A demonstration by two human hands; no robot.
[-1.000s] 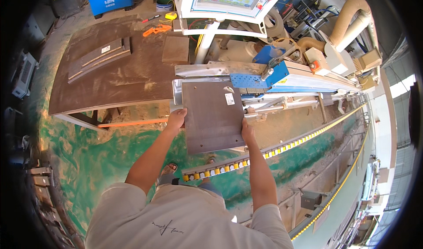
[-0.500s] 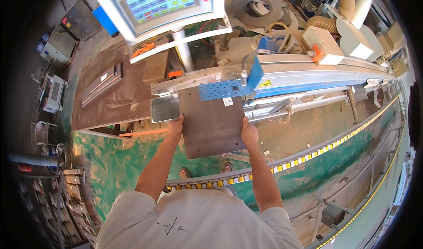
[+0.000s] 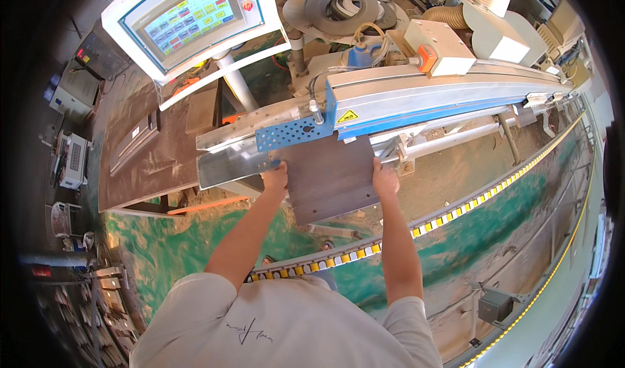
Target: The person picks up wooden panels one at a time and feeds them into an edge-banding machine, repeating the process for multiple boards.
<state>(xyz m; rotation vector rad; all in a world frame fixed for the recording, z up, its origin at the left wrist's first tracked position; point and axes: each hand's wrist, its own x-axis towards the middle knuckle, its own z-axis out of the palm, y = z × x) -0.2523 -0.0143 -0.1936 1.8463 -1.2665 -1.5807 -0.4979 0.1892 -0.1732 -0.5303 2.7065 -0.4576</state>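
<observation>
A dark brown, flat square board [image 3: 333, 180] with small holes near its near edge is held out level in front of me. My left hand [image 3: 275, 178] grips its left edge and my right hand [image 3: 385, 178] its right edge, thumbs on top; the fingers underneath are hidden. The board's far edge is out of sight beneath a blue perforated bracket [image 3: 294, 134] and the end of a long machine beam [image 3: 416, 98]. Beside my left hand lies a smooth grey metal bed plate [image 3: 234, 166].
A control screen on a white panel [image 3: 189, 23] hangs at the far left over a brown table [image 3: 140, 163]. A rail with yellow and white rollers [image 3: 449, 213] curves past on the right. Grey rings [image 3: 342, 9] are stacked at the back.
Both hands have slid the board to the right and in under the blue bracket; its white label is now hidden. The view has shifted too.
</observation>
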